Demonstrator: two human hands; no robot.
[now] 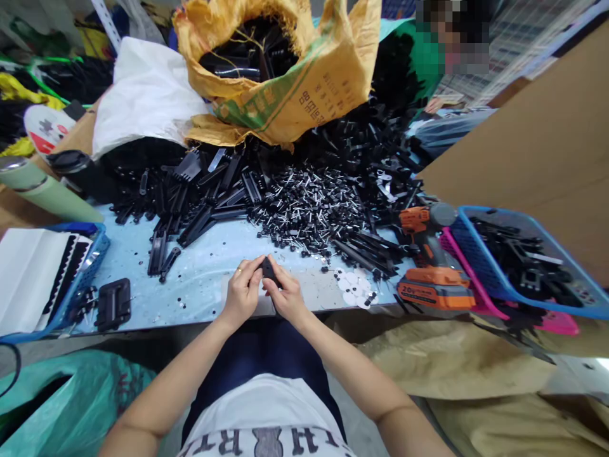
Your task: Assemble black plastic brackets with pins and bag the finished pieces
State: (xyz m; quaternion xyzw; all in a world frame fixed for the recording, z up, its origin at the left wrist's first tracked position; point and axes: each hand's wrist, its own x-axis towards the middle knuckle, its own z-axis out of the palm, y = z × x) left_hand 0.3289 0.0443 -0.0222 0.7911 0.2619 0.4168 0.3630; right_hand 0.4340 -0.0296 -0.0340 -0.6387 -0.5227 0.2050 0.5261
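Note:
At the front edge of the light blue table (209, 254), my left hand (243, 289) and my right hand (287, 295) meet around a small black plastic part (269, 270). Fingers of both hands are closed on it, and much of the part is hidden by them. Just beyond my hands lies a heap of small screws (314, 209) with black heads and shiny shafts. Long black plastic parts (204, 203) are piled to the left of the screws. White round discs (354, 289) lie to the right of my right hand.
An orange cordless drill (435, 289) stands at the right, beside a blue basket (533, 295) of black parts. A torn yellow sack (304, 108) sits at the back. Left are a green bottle (57, 200) and another blue basket (99, 251). Another person's hand (432, 106) shows behind.

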